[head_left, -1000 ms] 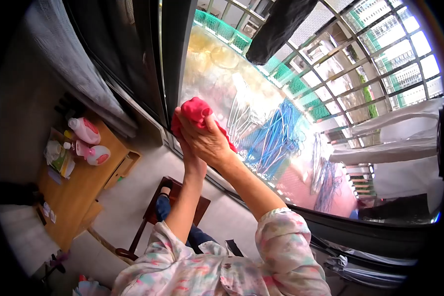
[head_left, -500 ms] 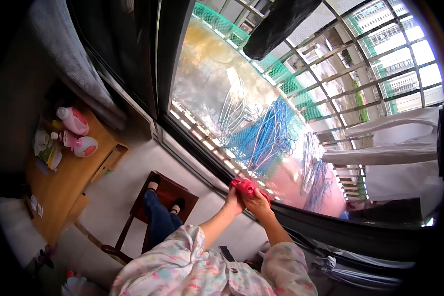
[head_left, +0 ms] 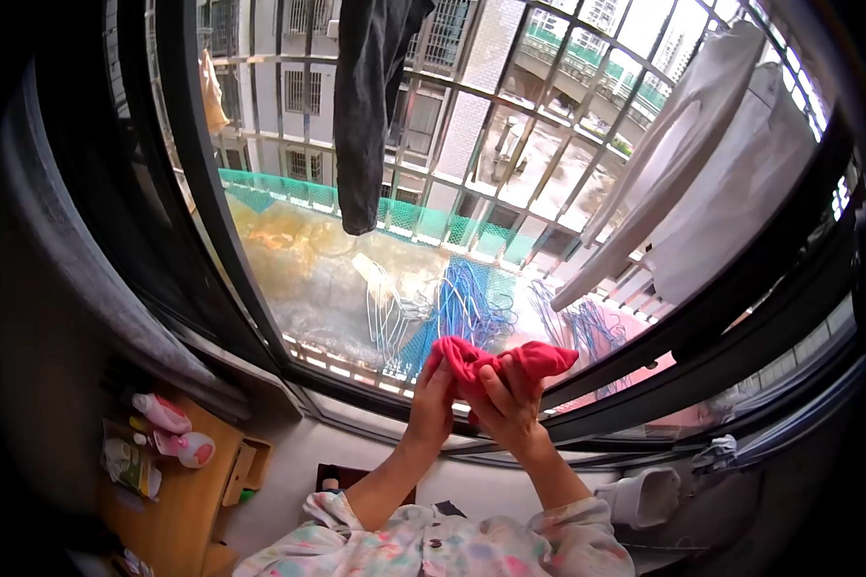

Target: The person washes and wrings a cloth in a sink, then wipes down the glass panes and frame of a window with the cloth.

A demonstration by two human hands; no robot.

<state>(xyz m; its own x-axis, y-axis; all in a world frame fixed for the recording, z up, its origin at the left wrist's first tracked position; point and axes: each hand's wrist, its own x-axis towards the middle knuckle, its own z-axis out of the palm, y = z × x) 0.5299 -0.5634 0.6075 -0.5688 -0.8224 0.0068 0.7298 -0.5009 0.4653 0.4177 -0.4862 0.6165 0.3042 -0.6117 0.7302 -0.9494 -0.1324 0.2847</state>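
Observation:
A bunched red cloth (head_left: 467, 363) is held between both hands, in front of the open window. My left hand (head_left: 433, 404) grips its left end, fingers pointing up. My right hand (head_left: 505, 402) has its fingers wrapped round the cloth's middle, and a loose end sticks out to the right. Just beyond the hands, on the ledge behind the window, lie blue hangers (head_left: 467, 306) in a heap, with white hangers (head_left: 385, 313) to their left.
Dark trousers (head_left: 361, 125) and white garments (head_left: 722, 183) hang by the window bars (head_left: 510, 96). The window frame (head_left: 260, 317) runs below them. At lower left, a wooden desk (head_left: 178, 510) bears pink bottles (head_left: 164, 413). A white container (head_left: 645, 498) stands at lower right.
The view has tilted up toward the window bars. Both hands have come up with the red cloth, which is now more spread out between them, one end sticking out to the right.

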